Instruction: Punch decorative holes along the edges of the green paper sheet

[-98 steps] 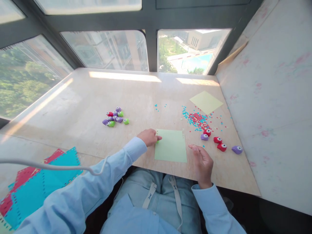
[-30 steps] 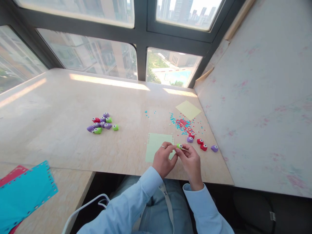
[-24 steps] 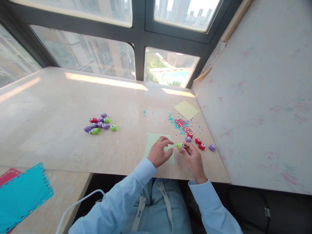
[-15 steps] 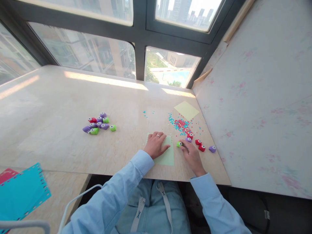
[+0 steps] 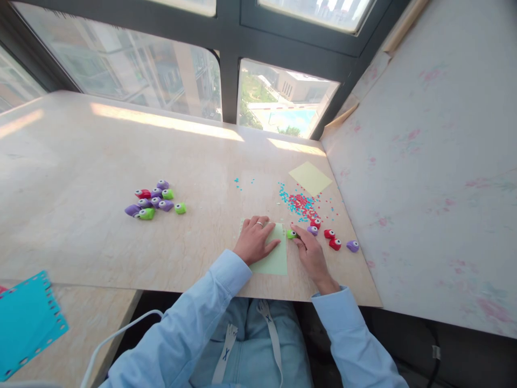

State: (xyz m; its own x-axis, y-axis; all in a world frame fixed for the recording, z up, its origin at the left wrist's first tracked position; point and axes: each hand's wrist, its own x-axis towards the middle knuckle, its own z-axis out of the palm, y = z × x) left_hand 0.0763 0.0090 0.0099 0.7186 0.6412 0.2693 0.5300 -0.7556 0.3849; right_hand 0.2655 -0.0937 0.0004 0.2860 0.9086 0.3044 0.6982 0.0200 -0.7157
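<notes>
My left hand (image 5: 255, 240) lies with fingers spread on a pale green sheet of paper (image 5: 270, 264), pressing it to the table. Small punched holes run along the sheet's top right corner. Between the fingers of my right hand (image 5: 312, 253) is a green craft punch (image 5: 291, 234), right at the paper's right edge. Whether the sheet sits inside its slot I cannot tell. Just beyond that hand are a purple punch (image 5: 312, 230) and a red punch (image 5: 315, 223). Further right stand two more red punches (image 5: 335, 244) and another purple punch (image 5: 353, 246).
Red and blue paper dots (image 5: 302, 205) lie scattered beyond my right hand, beside a pale yellow sheet (image 5: 310, 178). Several punches (image 5: 155, 202) are grouped at left. A blue sheet with punched edges (image 5: 30, 323) and a white cable (image 5: 117, 335) are at lower left.
My right hand has shifted slightly left with the green craft punch, bringing it from beside the paper to its right edge. My left hand keeps its place on the sheet. The view has tilted slightly.
</notes>
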